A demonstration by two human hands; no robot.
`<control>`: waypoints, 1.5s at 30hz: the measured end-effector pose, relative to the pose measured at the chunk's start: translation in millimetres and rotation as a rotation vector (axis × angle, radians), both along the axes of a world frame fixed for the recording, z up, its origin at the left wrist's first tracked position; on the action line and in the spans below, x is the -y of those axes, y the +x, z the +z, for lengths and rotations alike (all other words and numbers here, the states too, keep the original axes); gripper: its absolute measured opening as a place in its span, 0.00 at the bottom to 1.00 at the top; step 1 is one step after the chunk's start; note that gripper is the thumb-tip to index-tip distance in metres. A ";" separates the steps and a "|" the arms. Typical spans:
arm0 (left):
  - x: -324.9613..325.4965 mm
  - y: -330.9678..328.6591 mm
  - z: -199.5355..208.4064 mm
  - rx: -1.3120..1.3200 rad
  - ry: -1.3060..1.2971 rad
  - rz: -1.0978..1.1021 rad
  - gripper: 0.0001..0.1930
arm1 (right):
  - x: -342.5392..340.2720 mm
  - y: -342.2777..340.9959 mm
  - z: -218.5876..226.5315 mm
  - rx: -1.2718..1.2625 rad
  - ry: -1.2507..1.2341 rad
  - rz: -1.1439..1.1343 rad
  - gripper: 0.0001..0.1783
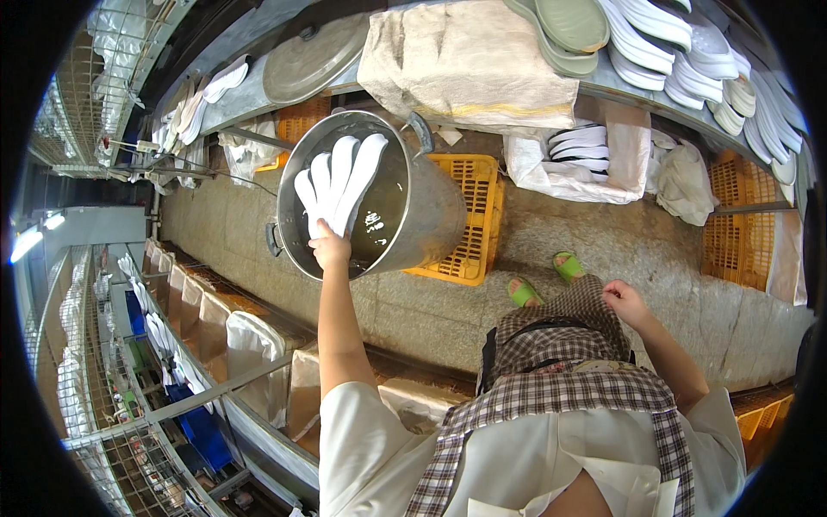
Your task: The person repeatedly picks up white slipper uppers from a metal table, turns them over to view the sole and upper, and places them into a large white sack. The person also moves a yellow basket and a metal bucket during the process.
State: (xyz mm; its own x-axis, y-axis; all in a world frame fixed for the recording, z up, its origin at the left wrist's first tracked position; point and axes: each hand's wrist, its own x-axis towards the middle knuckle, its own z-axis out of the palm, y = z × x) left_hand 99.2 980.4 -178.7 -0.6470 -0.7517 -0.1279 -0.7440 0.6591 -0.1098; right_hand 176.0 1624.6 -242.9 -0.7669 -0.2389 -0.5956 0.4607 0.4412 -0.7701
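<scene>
My left hand (331,250) is closed round the narrow ends of several white shoe soles (343,177), fanned out like a hand of cards. They are over the mouth of a large metal pot (431,211), which holds murky liquid with light glinting on it. Whether the soles touch the liquid, I cannot tell. The pot has side handles and stands at a yellow plastic crate (482,233). My right hand (624,302) hangs beside my checked apron (560,336), fingers curled in, with nothing visible in them.
A workbench along the far side carries a round metal lid (314,60), a beige cloth (465,65) and stacked white soles (642,47). Below stands a white-lined box (577,159) of soles. Wire racks (112,405) and lined bins (254,353) run along the left.
</scene>
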 end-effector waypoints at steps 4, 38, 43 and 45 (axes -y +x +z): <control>-4.6 -0.9 0.6 -0.018 0.000 0.000 0.39 | -5.8 4.7 -3.5 -0.011 -0.021 -0.029 0.05; -2.6 -10.2 -9.0 -0.080 0.141 0.089 0.42 | -16.7 4.9 0.9 -0.019 0.092 -0.042 0.07; -4.6 -8.7 -6.9 -0.063 0.110 0.071 0.42 | -14.9 0.9 -2.5 -0.039 0.093 -0.031 0.07; -4.9 -8.0 -4.8 -0.063 0.097 0.069 0.42 | -14.7 -1.0 -4.7 -0.039 0.063 -0.045 0.07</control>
State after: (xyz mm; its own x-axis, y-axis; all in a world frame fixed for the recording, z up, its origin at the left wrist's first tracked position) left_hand 91.2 985.3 -183.5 -0.6034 -0.7806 -0.1631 -0.7912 0.6115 0.0004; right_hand 175.0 1639.2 -247.6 -0.7993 -0.1660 -0.5775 0.4511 0.4690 -0.7593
